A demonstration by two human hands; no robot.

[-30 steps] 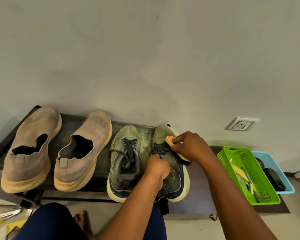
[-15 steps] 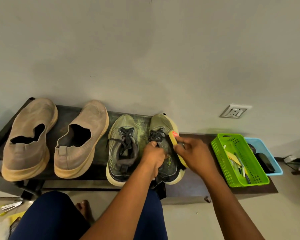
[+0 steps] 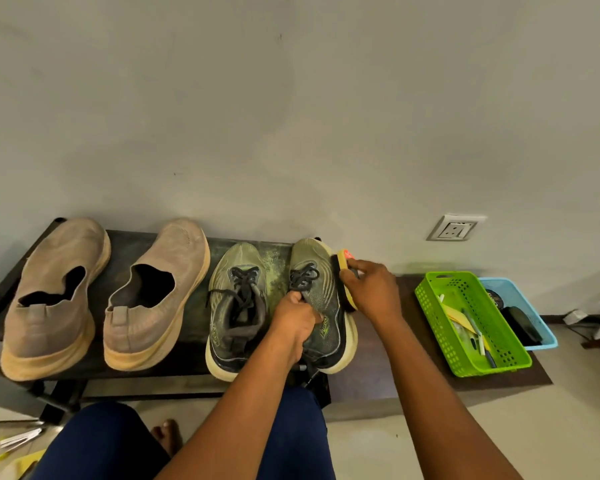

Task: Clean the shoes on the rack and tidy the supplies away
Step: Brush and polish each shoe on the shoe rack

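Observation:
On the dark rack (image 3: 194, 320) stand two tan slip-on shoes (image 3: 54, 292) (image 3: 156, 292) at the left and two green lace-up sneakers at the right. My left hand (image 3: 293, 322) grips the right sneaker (image 3: 321, 292) at its collar and tongue. My right hand (image 3: 369, 289) holds a yellow-backed shoe brush (image 3: 342, 268), its black bristles against that sneaker's outer right side. The left sneaker (image 3: 236, 303) stands untouched beside it.
To the right of the rack a green basket (image 3: 430, 306) holds pens and small supplies, with a blue basket (image 3: 544, 337) behind it holding dark items. A wall socket (image 3: 456, 228) sits above them. My knees and papers on the floor (image 3: 18, 441) lie below the rack.
My right hand has carried the brush from the laces over to the sneaker's outer right side. My left hand has kept its grip on the sneaker.

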